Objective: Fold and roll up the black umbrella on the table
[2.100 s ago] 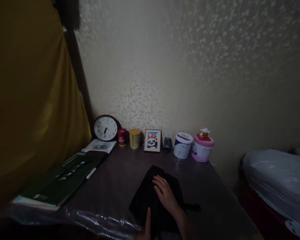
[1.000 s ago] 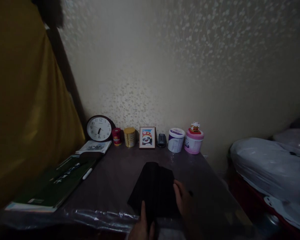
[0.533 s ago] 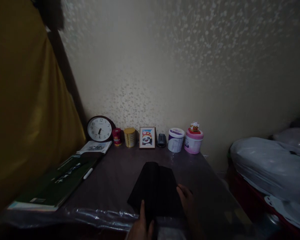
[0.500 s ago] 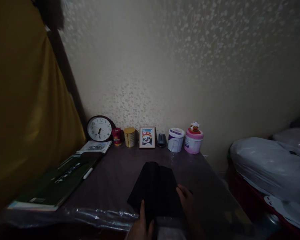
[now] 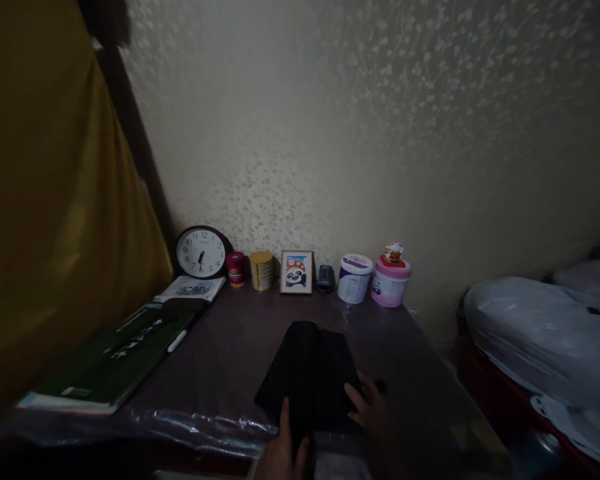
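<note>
A black folded piece of fabric (image 5: 313, 377) lies on the dark table before me, with a crease running down its middle; its exact kind is hard to make out in the dim light. At its near left corner is my left hand (image 5: 280, 450), index finger stretched out on the fabric and thumb held apart. My right hand (image 5: 373, 407) rests on the fabric's right edge with its fingers spread over it. Just beyond those fingers a small dark knob-like bit (image 5: 381, 385) shows; what it belongs to is unclear.
Along the wall stand a clock (image 5: 201, 253), a red can (image 5: 235, 269), a yellow tin (image 5: 261, 271), a framed panda picture (image 5: 297, 272) and two tubs (image 5: 354, 280). A green book (image 5: 115, 357) and a white pen (image 5: 177, 341) lie left. Wrapped bundles (image 5: 540, 333) sit right.
My right hand has shifted slightly left, its fingers going from the fabric's right edge to over its top. The small dark knob shows more clearly. My left hand stays put.
</note>
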`<state>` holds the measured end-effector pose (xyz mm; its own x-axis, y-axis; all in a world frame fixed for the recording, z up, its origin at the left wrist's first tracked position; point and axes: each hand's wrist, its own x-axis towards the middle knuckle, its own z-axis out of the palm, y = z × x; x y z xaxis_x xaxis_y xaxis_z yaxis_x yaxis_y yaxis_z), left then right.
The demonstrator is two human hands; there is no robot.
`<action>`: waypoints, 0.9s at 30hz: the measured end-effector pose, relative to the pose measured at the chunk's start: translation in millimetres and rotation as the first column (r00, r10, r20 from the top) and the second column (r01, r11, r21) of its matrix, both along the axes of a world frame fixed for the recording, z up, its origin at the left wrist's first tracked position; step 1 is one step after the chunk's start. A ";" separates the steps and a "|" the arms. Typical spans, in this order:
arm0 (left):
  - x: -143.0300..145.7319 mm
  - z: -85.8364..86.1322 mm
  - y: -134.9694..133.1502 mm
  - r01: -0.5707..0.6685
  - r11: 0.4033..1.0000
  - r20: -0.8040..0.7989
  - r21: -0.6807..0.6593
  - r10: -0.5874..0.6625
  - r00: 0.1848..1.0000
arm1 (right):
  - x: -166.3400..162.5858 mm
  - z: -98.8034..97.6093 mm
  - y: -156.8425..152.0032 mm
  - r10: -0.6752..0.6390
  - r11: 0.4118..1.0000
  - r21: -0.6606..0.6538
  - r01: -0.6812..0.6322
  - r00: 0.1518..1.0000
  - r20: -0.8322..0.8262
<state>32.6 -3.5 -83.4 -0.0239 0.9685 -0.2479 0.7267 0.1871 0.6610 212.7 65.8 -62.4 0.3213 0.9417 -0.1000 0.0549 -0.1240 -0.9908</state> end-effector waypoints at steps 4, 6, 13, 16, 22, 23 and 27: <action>-1.2 0.1 -0.4 0.018 1.000 0.009 0.017 -0.018 1.000 | -8.0 8.6 -1.9 0.008 0.998 0.068 -0.008 1.000 0.004; -1.8 0.4 -0.3 0.032 0.999 0.029 0.013 -0.032 0.999 | -14.9 21.5 -1.0 0.052 0.992 0.118 -0.053 0.999 0.018; -0.7 3.6 0.2 -0.003 1.000 0.043 0.000 0.003 0.999 | -65.6 49.7 12.4 0.370 0.906 0.240 -0.350 0.928 -0.041; -1.3 2.1 1.1 0.020 0.999 0.059 0.037 -0.023 0.998 | -91.9 42.1 20.0 0.368 0.911 0.175 -0.375 0.927 0.072; -2.0 9.1 2.2 0.074 0.997 -0.003 -0.011 -0.074 0.997 | -118.2 28.8 32.6 0.461 0.869 0.021 -0.495 0.823 0.332; -2.0 12.5 2.0 0.081 0.996 -0.015 -0.024 -0.081 0.997 | -119.2 28.5 34.4 0.474 0.861 0.001 -0.509 0.803 0.360; -3.3 25.4 0.3 0.089 0.994 -0.047 -0.056 -0.092 0.995 | -121.7 31.5 37.6 0.519 0.827 -0.051 -0.559 0.727 0.450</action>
